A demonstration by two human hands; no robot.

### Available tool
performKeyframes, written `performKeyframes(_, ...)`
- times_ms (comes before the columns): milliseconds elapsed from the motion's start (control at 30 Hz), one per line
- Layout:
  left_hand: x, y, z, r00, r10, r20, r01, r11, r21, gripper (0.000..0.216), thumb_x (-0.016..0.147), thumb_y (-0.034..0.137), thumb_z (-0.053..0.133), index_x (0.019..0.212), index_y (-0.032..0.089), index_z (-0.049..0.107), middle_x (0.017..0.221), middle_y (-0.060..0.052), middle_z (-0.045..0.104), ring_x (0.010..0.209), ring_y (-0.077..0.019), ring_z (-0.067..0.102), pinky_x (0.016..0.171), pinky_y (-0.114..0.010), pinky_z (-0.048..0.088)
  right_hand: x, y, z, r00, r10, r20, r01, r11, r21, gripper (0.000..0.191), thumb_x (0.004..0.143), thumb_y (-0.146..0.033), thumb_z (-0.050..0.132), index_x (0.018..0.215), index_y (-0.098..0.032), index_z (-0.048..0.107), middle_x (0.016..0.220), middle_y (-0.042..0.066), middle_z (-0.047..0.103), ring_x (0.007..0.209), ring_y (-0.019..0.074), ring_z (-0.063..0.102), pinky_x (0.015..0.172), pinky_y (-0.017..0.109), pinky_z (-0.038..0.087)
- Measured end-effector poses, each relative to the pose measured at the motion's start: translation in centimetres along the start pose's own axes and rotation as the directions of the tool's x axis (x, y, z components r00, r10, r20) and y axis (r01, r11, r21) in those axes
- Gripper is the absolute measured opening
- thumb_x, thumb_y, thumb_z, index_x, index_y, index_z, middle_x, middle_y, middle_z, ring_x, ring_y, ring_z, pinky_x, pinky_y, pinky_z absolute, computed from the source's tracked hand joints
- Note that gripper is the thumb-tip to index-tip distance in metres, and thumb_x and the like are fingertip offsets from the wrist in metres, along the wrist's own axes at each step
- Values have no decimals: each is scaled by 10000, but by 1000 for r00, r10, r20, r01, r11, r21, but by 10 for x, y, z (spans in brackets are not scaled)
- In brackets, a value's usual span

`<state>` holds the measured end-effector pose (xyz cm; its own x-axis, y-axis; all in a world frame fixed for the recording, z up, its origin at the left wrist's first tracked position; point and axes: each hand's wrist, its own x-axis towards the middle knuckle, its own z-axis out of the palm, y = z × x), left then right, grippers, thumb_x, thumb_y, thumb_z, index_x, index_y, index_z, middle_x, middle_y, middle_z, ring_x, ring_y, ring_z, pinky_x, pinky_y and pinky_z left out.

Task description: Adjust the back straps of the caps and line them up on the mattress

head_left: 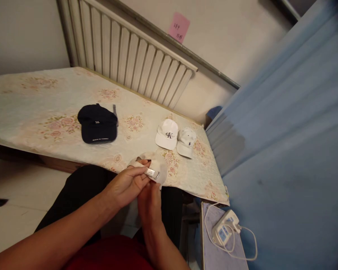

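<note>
A beige cap is held at the near edge of the bed. My left hand pinches its back strap by the metal buckle. My right hand grips the cap from underneath, with the fingers curled and partly hidden behind the left hand. A dark navy cap lies on the floral cover to the left. Two white caps lie side by side near the bed's right corner.
A white radiator runs along the wall behind the bed, with a pink note above it. A blue curtain fills the right side. A white power strip with cable rests on a small stand at lower right.
</note>
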<state>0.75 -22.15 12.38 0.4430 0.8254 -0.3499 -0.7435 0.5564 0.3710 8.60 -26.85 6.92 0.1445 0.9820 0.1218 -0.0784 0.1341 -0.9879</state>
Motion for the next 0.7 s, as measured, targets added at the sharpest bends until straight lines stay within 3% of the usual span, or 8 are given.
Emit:
performKeyframes(67, -2, 0, 2, 1000, 0, -28, 0, 1000, -28, 296, 767, -89, 553, 929, 151, 618, 977, -49, 710, 908, -147, 707, 961, -296, 540, 6, -3, 1, 997, -15, -71, 27, 983, 181, 712, 971, -628, 126, 1483, -196, 367, 1393, 134, 578, 1329, 230, 532, 1128, 477, 415)
performKeyframes(167, -4, 1, 3, 999, 2, -51, -5, 999, -51, 276, 803, -80, 534, 943, 141, 621, 921, -44, 694, 879, -148, 708, 931, -288, 556, 15, -10, 2, 987, 23, -160, 59, 869, 491, 577, 970, -542, 358, 1398, -179, 491, 1397, 122, 597, 1291, 225, 568, 1157, 465, 382)
performKeyframes(267, -4, 0, 2, 998, 27, -52, -29, 999, -45, 265, 843, -48, 527, 991, 139, 642, 952, -54, 698, 909, -145, 702, 926, -267, 552, 20, -14, 4, 973, 81, -218, 72, 788, 612, 442, 928, -424, 517, 1257, -148, 619, 1311, 110, 670, 1224, 217, 616, 1163, 436, 375)
performKeyframes(367, -2, -2, 0, 997, 68, -25, -69, 997, -16, 275, 850, -30, 553, 1041, 137, 658, 1010, -72, 709, 943, -140, 695, 952, -259, 532, 21, -14, 6, 951, 126, -282, 58, 823, 565, 371, 894, -393, 568, 1126, -130, 692, 1198, 102, 732, 1143, 219, 662, 1132, 408, 410)
performKeyframes(533, 0, -3, -1, 991, 131, 41, -134, 989, 66, 254, 791, -2, 656, 999, 141, 682, 952, -55, 723, 878, -129, 685, 897, -227, 534, 17, -14, 5, 934, 144, -326, -35, 947, 319, 383, 892, -417, 564, 987, -89, 738, 1010, 125, 780, 1015, 239, 705, 1011, 379, 498)
performKeyframes(700, 1, -6, -4, 990, 136, 23, -138, 979, 150, 188, 720, 79, 768, 850, 160, 659, 800, -11, 689, 781, -135, 665, 787, -246, 551, 18, -12, 5, 946, 118, -303, -16, 948, 316, 370, 877, -416, 575, 960, -95, 741, 1002, 115, 778, 1011, 233, 703, 1019, 378, 490)
